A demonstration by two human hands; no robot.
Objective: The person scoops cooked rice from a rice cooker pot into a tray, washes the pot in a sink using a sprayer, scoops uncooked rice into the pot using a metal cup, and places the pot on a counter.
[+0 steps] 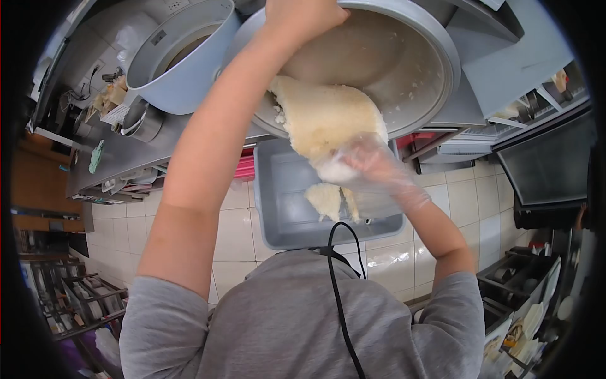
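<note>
A large metal rice pot (435, 69) is tipped toward me on the counter, with grains stuck to its inner wall. My left hand (306, 20) is closed on its upper rim, the fingers partly out of sight. A thick slab of cooked rice crust (331, 117), pale and browned in places, hangs over the pot's near edge. My right hand (366, 161), in a clear plastic glove and somewhat blurred, grips the slab's lower end. Below, a grey plastic tub (278, 215) holds broken rice crust pieces (324, 202).
A round light-blue cooker body (183, 69) stands on the steel counter (142, 151) at left, beside a small metal container (146, 123). A black cable (338, 297) runs down my front. Racks of kitchenware (524, 278) line the right side, above the tiled floor (464, 196).
</note>
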